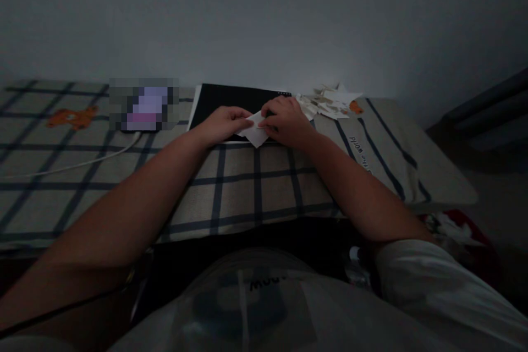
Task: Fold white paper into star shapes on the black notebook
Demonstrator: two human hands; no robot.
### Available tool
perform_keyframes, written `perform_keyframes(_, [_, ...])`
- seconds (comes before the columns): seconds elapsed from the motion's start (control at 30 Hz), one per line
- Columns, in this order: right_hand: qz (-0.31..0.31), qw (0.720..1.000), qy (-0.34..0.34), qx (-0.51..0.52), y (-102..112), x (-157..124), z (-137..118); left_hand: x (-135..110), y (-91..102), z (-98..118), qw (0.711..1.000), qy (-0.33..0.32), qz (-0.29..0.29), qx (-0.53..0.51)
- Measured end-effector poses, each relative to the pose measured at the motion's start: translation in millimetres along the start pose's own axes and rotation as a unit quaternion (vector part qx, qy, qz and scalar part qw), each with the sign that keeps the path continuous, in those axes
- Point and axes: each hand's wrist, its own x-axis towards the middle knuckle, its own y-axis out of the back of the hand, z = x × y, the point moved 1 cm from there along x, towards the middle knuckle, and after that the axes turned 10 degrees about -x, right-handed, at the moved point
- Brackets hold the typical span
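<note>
A small piece of white paper (257, 136) is held between both hands, over the near edge of a black flat folder or book (223, 98). My left hand (225, 122) pinches the paper's left side with thumb and fingertips. From the right, my right hand (286, 121) grips the paper with curled fingers, partly covering its upper right part. Close beyond the right hand lies a pile of torn or cut paper scraps (325, 103). White sheet edges show along the left and front of the black folder.
A checked cloth (243, 198) covers the table against a plain wall. On the left, a phone (146, 107) with a blurred screen has a white cable (91, 162). Below right are a red bin (489, 242) with crumpled paper and a clear bottle (357, 269).
</note>
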Motion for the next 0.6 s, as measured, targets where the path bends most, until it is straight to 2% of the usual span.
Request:
perform_keyframes(0.23, [-0.016,0.999,0.011,-0.029,5.5,2.0,-4.3,-4.7,-2.6,7.0,0.998,0.03,0.045,0.022])
perform_keyframes(0.4, [-0.055,0.997,-0.043,-0.013,7.5,4.1,-1.4,-4.7,-1.0,8.5,0.995,0.028,0.09,0.037])
perform_keyframes(0.5, [-0.072,0.995,-0.066,0.005,3.8,5.0,2.2,-3.4,-0.4,6.3,0.995,0.023,0.089,0.047])
perform_keyframes(0.6, [-0.061,0.996,-0.068,0.004,-0.4,5.2,4.0,-2.8,0.7,3.6,0.994,0.004,0.078,0.075])
